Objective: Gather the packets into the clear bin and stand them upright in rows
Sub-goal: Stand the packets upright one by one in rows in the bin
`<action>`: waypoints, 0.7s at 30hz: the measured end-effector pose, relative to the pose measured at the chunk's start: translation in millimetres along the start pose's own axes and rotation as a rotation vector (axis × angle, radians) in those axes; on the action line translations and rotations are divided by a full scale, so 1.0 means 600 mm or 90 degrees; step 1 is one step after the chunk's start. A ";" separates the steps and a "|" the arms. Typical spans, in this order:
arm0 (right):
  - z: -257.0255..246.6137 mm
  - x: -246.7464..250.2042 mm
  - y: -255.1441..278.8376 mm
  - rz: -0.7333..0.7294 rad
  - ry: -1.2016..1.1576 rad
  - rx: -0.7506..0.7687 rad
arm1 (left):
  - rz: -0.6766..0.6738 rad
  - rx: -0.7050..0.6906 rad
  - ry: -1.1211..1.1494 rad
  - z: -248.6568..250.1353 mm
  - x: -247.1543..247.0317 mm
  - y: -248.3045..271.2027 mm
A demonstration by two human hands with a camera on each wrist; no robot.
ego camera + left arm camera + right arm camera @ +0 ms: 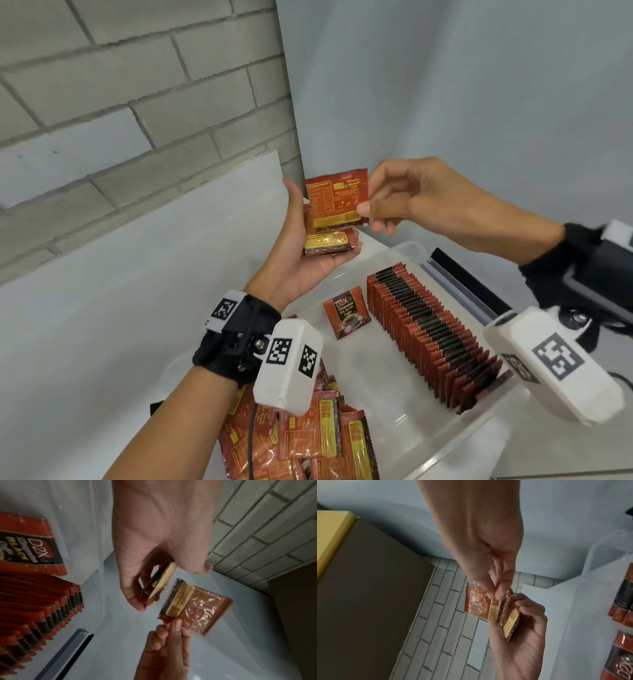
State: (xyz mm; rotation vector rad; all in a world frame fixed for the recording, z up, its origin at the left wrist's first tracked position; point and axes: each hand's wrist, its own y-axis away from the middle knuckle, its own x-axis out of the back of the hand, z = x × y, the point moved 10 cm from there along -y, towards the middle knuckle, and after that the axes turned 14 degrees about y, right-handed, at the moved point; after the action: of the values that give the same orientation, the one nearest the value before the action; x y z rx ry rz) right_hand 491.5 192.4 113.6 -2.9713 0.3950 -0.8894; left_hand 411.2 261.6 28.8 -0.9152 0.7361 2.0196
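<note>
Left hand: the left hand (301,253) is held palm up above the far end of the clear bin (479,442). Its fingers curl round a small stack of packets (329,240).
Right hand: the right hand (411,195) pinches one single packet (337,198) by its edge, thumb on one side and fingers on the other. That packet is just above the stack in the left hand.
Done: one long row of packets (431,332) stands upright along the right side of the bin. It looks nearly as long as the bin.
Odd one: one lone packet (346,312) is propped up by itself beside the row.
Left to do: a loose pile of packets (308,445) lies in a heap at the near left. I think the job is about half done, with a second row not yet begun.
Count: two hands, one bin, one full row, one heap.
Count in the row: maybe forty or so, but they are packed too close to count well.
Count in the left hand: at least two packets; the rest are hidden.
</note>
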 end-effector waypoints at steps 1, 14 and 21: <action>-0.006 0.003 0.001 0.008 0.010 0.021 | 0.008 0.009 0.016 -0.003 0.002 0.000; 0.012 0.007 0.011 0.039 0.089 0.030 | -0.070 -0.032 0.002 0.006 -0.020 0.007; 0.049 -0.040 0.033 -0.051 -0.114 -0.162 | -0.087 -0.149 0.047 0.040 -0.017 0.009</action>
State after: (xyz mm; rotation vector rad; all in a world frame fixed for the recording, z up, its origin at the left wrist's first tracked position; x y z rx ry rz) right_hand 483.8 177.6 74.4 -3.2865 0.4133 -0.6112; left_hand 403.1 272.6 51.5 -1.1477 0.4677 1.9874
